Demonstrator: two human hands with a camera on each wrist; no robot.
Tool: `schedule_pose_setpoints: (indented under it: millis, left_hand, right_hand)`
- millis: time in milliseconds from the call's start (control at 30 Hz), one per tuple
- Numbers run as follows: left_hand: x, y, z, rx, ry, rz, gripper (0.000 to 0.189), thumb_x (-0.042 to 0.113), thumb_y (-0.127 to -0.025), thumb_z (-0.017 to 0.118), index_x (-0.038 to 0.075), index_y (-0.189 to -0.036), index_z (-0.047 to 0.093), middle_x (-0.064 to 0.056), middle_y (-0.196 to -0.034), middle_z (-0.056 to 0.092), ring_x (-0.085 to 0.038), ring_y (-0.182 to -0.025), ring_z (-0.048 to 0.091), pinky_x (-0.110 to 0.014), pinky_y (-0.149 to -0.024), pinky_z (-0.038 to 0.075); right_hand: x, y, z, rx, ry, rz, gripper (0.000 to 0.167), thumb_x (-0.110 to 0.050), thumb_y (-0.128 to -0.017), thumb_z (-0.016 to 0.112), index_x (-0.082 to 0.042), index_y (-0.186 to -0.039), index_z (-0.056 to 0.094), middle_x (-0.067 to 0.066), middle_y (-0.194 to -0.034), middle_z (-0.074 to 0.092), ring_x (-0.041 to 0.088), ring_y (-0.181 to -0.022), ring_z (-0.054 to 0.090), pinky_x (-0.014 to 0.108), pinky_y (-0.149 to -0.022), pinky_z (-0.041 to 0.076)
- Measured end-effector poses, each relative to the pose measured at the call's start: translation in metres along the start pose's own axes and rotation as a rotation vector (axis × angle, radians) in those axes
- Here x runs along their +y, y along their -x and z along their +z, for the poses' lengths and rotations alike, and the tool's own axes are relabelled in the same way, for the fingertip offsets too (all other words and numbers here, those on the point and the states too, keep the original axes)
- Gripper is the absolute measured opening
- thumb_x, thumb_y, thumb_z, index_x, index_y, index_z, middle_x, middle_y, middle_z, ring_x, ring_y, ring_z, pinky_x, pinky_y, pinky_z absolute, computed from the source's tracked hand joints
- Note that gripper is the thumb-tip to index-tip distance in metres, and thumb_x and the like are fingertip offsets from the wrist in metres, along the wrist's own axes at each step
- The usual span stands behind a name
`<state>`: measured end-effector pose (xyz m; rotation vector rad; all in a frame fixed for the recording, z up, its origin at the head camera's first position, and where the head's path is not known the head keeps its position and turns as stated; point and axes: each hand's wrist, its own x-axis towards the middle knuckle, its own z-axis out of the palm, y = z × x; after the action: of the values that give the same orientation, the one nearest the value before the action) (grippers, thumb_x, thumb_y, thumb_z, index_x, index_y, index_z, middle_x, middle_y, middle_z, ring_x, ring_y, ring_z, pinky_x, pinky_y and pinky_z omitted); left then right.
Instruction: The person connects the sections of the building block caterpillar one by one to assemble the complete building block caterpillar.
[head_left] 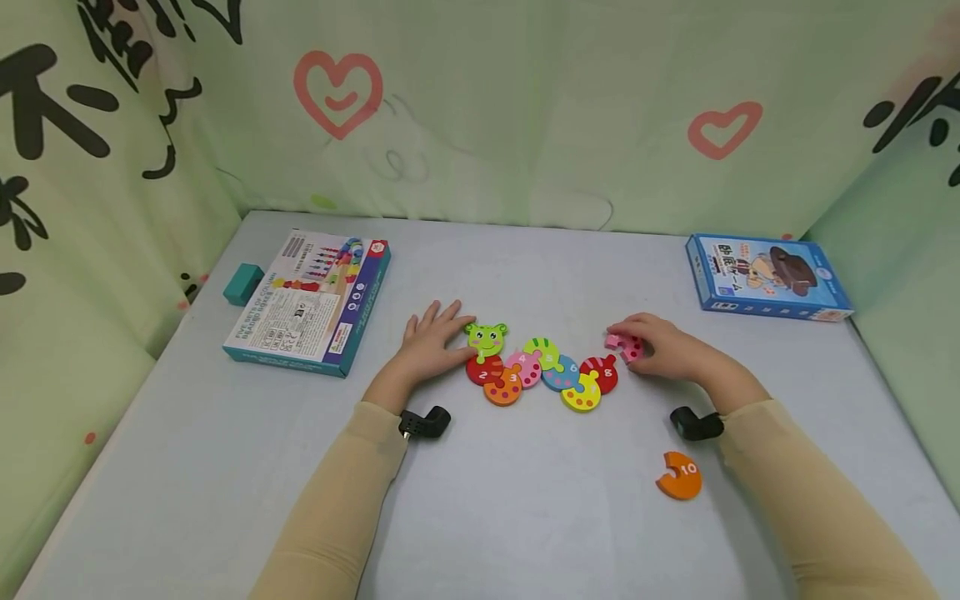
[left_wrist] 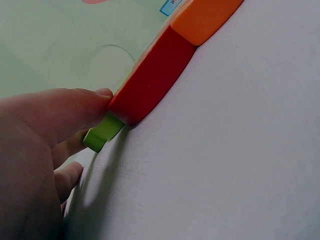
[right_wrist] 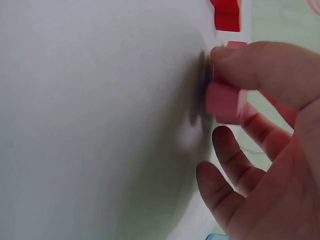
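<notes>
A caterpillar of joined, numbered puzzle pieces lies mid-table, led by a green smiling head piece (head_left: 487, 338) with a red piece (head_left: 480, 371) below it. At the other end sits a red striped piece marked 8 (head_left: 600, 372). My left hand (head_left: 431, 342) rests beside the head with fingers spread; its thumb (left_wrist: 85, 107) touches the caterpillar where green and red meet. With thumb and fingertips, my right hand (head_left: 663, 346) pinches a pink dotted piece (head_left: 632, 347), close to the red 8 piece. In the right wrist view, this pink piece (right_wrist: 225, 102) is partly hidden behind the thumb.
An orange piece marked 10 (head_left: 681, 477) lies near the right forearm. At the left are a flat printed box (head_left: 307, 304) and a small teal block (head_left: 243, 284). A blue box (head_left: 768, 277) stands at the back right. Printed curtains surround the table.
</notes>
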<state>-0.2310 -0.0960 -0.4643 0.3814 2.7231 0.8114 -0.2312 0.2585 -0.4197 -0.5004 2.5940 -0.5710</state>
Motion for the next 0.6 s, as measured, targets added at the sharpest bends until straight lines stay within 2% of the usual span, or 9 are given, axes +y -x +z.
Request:
schedule_pose_setpoints:
  millis: [167,367,600]
  left_hand:
    - [-0.0013,-0.0005,-0.0005,0.006,-0.002,0.001,0.058,0.046,-0.085,0.054,0.026,-0.138,0.039,0.001,-0.153,0.015,-0.027,-0.142,-0.002,-0.055,-0.11,-0.006]
    - [-0.001,-0.0003,0.0001,0.005,0.004,0.0,0.058,0.045,-0.085,0.054,0.026,-0.138,0.04,0.001,-0.153,0.015,-0.027,-0.142,-0.002,-0.054,-0.11,-0.006]
    - [0.0001,-0.0002,0.0008,0.005,0.003,-0.004,0.058,0.045,-0.085,0.054,0.026,-0.137,0.04,0.001,-0.153,0.015,-0.026,-0.142,-0.002,-0.054,-0.11,-0.006]
  right_hand:
    - [-0.0029,0.007,-0.0031,-0.016,-0.086,-0.016,0.055,-0.016,-0.082,0.064,-0.011,-0.133,0.044,0.02,-0.132,0.035,0.036,-0.115,0.04,0.05,-0.09,0.045]
    - [-0.0053,0.0097,-0.0003,-0.044,-0.11,-0.05,0.053,-0.016,-0.082,0.065,-0.011,-0.131,0.046,0.019,-0.129,0.037,0.029,-0.106,0.043,0.043,-0.087,0.048]
    - [-0.0006,0.0085,0.0046,-0.037,-0.163,-0.051,0.052,-0.017,-0.082,0.065,-0.012,-0.131,0.048,0.018,-0.131,0.034,0.031,-0.111,0.04,0.047,-0.09,0.045]
